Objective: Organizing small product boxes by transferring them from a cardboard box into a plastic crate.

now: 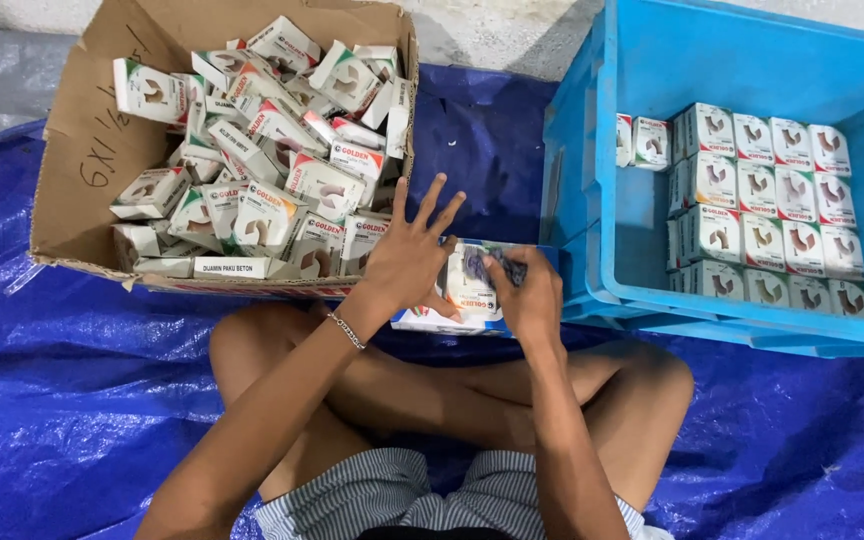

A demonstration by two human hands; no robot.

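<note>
Your left hand point(410, 255) lies spread on the small white box point(467, 290) between cardboard carton point(82, 150) and blue crate point(592, 250), right hand point(524, 290) pinching its flap — closing step, probably; tuck it squarely next.

Bright even light, sharp, soft shadows

Your bright blue plastic crate point(592, 180) sits on a deep blue crinkled tarpaulin point(72, 400). The plain brown cardboard carton point(77, 150) holds small white cardboard boxes point(262, 215) with red and green markings. Your shorts point(372, 495) are grey-and-white striped, and your wrist chain point(347, 330) is silver.
</note>
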